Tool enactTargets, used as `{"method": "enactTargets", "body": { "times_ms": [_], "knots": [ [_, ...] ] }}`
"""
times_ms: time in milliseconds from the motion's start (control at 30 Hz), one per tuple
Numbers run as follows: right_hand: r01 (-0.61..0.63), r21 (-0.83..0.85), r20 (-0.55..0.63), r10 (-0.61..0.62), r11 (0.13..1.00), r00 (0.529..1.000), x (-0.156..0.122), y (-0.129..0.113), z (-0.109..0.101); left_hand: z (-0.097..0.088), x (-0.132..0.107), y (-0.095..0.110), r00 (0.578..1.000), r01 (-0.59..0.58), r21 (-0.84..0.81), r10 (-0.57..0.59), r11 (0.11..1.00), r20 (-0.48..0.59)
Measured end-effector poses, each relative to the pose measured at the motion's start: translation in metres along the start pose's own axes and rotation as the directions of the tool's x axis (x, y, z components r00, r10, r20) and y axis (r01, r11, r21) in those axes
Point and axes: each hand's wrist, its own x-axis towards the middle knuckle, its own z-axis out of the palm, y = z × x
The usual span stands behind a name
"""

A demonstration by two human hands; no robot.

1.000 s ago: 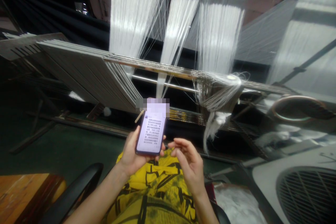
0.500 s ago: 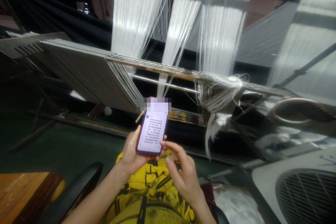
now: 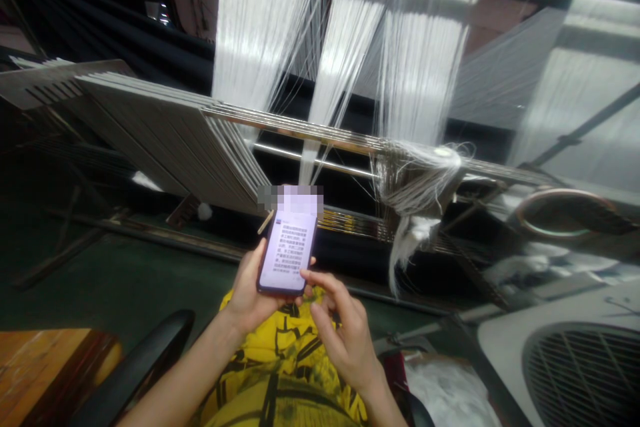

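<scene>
My left hand [image 3: 249,290] is closed around a smartphone [image 3: 287,253], which tilts up toward me over my lap. Dark lines of text fill its bright screen, and the top part is blurred by blocks. With its index finger stretched to the lower right of the screen, my right hand [image 3: 346,330] holds nothing; the thumb stands apart and the other fingers are bent. A thin light-coloured stick [image 3: 266,221] shows beside the phone's left edge; whether my hand holds it, I cannot tell.
Beyond the phone, white threads [image 3: 265,33] hang down to metal bars [image 3: 300,127]. Grey flat frames [image 3: 165,140] lean at left, and a knotted thread bundle [image 3: 425,180] hangs at right. Nearby are a black armrest [image 3: 150,360], a wooden surface [image 3: 45,373] and a grilled white machine [image 3: 575,347].
The phone and both hands have shifted very slightly left. The text on the screen sits marginally differently, and my right index finger stays at the screen's lower right.
</scene>
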Motion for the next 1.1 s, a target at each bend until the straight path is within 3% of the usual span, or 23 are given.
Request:
{"method": "enactTargets", "body": {
  "times_ms": [300,1100],
  "knots": [
    [-0.007,0.009,0.004,0.007,1.0,1.0,-0.0016,0.0014,0.0011,-0.0031,0.0008,-0.0011,0.999,-0.007,-0.03,0.008,1.0,0.039],
    [-0.022,0.027,0.02,0.022,0.999,1.0,-0.0036,-0.0015,0.0,-0.0007,-0.0003,-0.0001,1.0,-0.008,-0.002,0.008,1.0,0.016]
  ]
}}
